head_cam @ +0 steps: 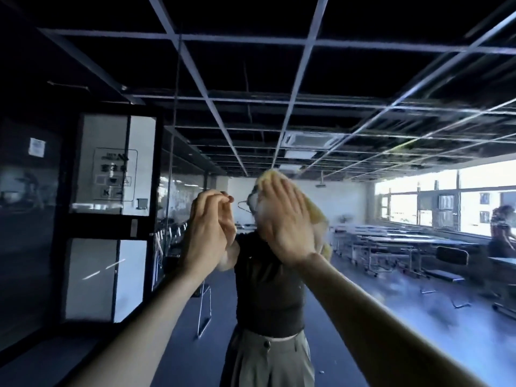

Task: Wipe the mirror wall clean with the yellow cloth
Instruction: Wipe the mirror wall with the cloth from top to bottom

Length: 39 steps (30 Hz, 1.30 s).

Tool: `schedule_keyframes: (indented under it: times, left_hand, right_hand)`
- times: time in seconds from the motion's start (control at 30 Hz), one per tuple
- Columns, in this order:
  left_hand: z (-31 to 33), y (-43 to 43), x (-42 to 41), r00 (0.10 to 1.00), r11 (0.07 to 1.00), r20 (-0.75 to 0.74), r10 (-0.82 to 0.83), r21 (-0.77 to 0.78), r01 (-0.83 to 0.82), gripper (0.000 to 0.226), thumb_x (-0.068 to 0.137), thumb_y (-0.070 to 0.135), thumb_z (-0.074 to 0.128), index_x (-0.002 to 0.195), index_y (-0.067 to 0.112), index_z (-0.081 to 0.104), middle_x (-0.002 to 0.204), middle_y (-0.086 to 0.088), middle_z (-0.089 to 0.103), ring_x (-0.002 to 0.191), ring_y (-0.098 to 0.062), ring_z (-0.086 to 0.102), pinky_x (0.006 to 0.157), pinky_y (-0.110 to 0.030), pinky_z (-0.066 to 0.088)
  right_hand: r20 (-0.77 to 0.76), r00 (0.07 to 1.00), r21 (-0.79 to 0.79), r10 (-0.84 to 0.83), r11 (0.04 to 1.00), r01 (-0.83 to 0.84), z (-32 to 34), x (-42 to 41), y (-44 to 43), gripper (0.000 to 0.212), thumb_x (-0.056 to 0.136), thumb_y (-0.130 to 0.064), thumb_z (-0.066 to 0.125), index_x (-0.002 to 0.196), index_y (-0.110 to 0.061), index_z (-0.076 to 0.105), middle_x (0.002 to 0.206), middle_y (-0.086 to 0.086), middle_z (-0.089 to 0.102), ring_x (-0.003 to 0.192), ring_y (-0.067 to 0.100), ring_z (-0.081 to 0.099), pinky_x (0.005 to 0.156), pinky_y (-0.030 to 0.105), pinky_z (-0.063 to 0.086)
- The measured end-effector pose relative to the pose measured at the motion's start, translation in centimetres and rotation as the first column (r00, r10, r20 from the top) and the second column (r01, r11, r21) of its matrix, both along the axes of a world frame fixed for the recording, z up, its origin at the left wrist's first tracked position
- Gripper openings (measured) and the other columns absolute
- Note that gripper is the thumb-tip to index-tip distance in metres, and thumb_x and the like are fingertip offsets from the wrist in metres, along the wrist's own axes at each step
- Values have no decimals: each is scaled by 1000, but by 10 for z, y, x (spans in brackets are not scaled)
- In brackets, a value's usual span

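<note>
The mirror wall (pixel 363 277) fills the view straight ahead and shows my own reflection in a dark top and grey trousers. My right hand (pixel 287 224) lies flat with straight fingers on the yellow cloth (pixel 317 212) and presses it against the glass at head height. The cloth's edges show above and to the right of the hand, and the picture is blurred there. My left hand (pixel 208 233) is raised beside it, holds nothing, and its loosely bent fingertips touch the mirror.
A vertical seam (pixel 172 163) runs down the mirror left of my hands. At the left stands a dark-framed door (pixel 111 191) with a sign on it. The reflection shows rows of desks (pixel 405 241), chairs, bright windows and another person (pixel 501 233) at far right.
</note>
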<state>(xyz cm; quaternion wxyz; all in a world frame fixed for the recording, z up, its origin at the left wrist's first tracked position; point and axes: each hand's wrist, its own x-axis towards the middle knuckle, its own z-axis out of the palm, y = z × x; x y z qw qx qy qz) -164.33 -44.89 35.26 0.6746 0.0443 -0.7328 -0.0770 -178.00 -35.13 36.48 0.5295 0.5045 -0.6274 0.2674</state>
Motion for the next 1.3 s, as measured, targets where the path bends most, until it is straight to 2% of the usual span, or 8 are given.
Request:
schedule_keyframes:
  times: [0.2,0.33,0.53,0.73,0.87,1.0,1.1,1.3]
  left_hand:
    - [6,33,-38,1000,1000,-24,-5,5,5,30,84,0,49,114,-1,53,124,-12,45,108,-17,48,89,-22,39]
    - [3,40,-58,999,996,-34,7,-86,-10,41,87,17,26,108,0,57,116,-4,46,106,-16,48,94,-20,38]
    - [-7,18,-83,996,980,88,-30,-192,47,28,93,13,37,117,14,50,122,-6,49,111,-25,52,94,-42,45]
    - [35,63,-121,959,913,275,64,-404,55,43,89,17,33,125,8,56,134,-9,50,131,-11,32,109,-31,22]
    - [87,103,-158,948,869,274,160,-495,-4,42,89,20,37,126,13,57,137,-5,50,133,-14,33,111,-31,18]
    - [124,151,-184,960,837,181,213,-541,-83,42,97,19,45,138,17,44,150,-1,33,141,-17,23,114,-28,2]
    - [132,178,-208,954,831,196,225,-550,-82,47,100,26,37,146,24,28,156,7,13,144,-9,2,114,-28,-9]
    - [124,212,-239,939,817,220,263,-568,-96,48,101,29,31,147,25,24,157,6,10,144,-10,1,113,-29,-12]
  right_hand:
    - [-171,983,185,71,982,-39,13,-30,31,58,88,-27,42,144,-17,37,151,5,34,140,19,26,116,33,15]
    - [-41,999,-36,2,999,-3,9,-89,99,57,91,-32,37,145,-17,35,152,3,31,142,17,24,115,38,22]
    - [205,979,-337,-11,938,81,2,-129,163,64,85,-32,32,144,-6,35,151,7,30,140,24,27,114,41,23]
    - [179,982,-245,59,969,-14,33,-119,149,68,80,-16,39,146,-1,25,153,9,23,142,15,9,116,19,-4]
    - [202,970,-389,133,920,-45,103,-140,177,63,79,-11,36,141,-2,35,153,14,25,143,28,17,118,40,12]
    - [216,973,-489,86,872,32,170,-178,218,56,81,-8,44,137,-11,48,151,9,33,135,30,36,113,43,27]
    - [127,990,-474,69,881,0,139,-194,228,49,87,-16,46,135,-15,50,146,5,41,133,24,38,112,38,26]
    - [30,997,-404,65,913,-47,42,-211,245,52,87,-24,38,137,-11,47,146,-1,38,135,19,34,111,31,24]
